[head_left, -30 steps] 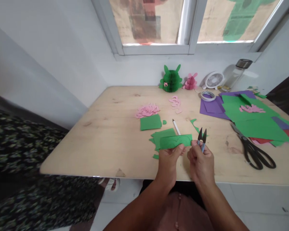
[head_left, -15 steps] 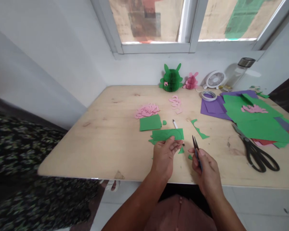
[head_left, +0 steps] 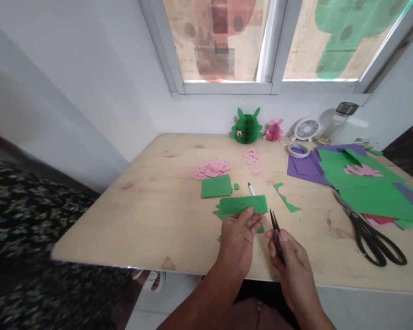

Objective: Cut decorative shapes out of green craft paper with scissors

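My left hand [head_left: 237,236] pinches a green paper strip [head_left: 236,205] with a curved line drawn on it. In my right hand [head_left: 291,259] are small dark scissors [head_left: 276,229], their tips close to the strip's right end and slightly parted. A green rectangle [head_left: 216,186] lies behind the strip, beside a small green scrap [head_left: 236,186]. Partly hidden by the strip, a white marker [head_left: 251,188] rests on the table. A curved green offcut [head_left: 287,198] is to the right. Pink cut-outs [head_left: 213,168] are piled farther back.
Large black scissors [head_left: 370,229] lie on the right near green sheets [head_left: 375,197] and purple paper [head_left: 304,165]. Along the wall stand a green paper figure [head_left: 248,128], a pink one [head_left: 273,130], a white fan [head_left: 306,129] and a bottle [head_left: 335,123]. Tape [head_left: 298,150] lies before the fan.
The view has tilted upward, so the table sits lower in it. My right hand has brought the small scissors nearer to the strip, which my left hand still holds.
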`<state>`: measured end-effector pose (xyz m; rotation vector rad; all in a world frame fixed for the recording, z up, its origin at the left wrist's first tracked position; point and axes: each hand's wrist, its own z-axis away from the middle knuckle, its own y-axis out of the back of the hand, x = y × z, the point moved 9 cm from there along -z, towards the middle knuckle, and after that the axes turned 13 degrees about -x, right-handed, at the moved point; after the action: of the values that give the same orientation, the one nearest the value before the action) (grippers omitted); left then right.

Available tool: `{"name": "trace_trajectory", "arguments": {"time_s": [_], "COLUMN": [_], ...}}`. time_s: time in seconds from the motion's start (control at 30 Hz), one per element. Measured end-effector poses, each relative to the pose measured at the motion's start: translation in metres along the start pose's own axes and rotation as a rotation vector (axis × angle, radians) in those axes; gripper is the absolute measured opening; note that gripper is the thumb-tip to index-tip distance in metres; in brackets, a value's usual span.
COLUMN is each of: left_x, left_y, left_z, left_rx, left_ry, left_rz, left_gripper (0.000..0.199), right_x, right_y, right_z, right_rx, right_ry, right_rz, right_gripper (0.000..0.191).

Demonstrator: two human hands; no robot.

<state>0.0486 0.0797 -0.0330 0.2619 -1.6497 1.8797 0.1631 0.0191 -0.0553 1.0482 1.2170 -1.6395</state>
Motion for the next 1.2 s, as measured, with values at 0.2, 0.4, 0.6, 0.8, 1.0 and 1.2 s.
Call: {"name": "trace_trajectory", "arguments": {"time_s": [0.2,0.4,0.6,0.8,1.0,1.2], "left_x": [-0.004,-0.006,-0.009,-0.011,-0.011,-0.012], "left_y": [0.001,-0.003,-0.005,-0.004,-0.005,-0.011], "left_z": [0.002,0.000,-0.001,-0.002,0.001,0.001], "left_rx": [-0.003,-0.025,-0.030,0.005,0.034,0.013], "left_ry": [0.020,0.020,0.036,0.050,0.017,-0.018], "left_rz": [0.009,0.017,0.000,-0.024,-0.050,-0.081], "left_gripper": [0.015,0.015,0.013,0.014,0.011,0.012], "right_x": [0.004,0.009,0.006,0.008,0.006,0.004], "right_y": [-0.006,-0.012,-0.016,-0.013,-0.012,-0.011], "right_z": [0.000,-0.002,-0.004,-0.005,-0.005,-0.005], "right_rx": [-0.020,-0.047,-0.043,-0.020,0.014,0.057], "right_ry": [0.002,-0.020,-0.004,-0.032,-0.015,0.010], "right_rz": [0.000,-0.022,-0.036,-0.095,-0.113,-0.145], "right_gripper": [0.043,0.043,0.042,0.037,0.040,0.038]}}
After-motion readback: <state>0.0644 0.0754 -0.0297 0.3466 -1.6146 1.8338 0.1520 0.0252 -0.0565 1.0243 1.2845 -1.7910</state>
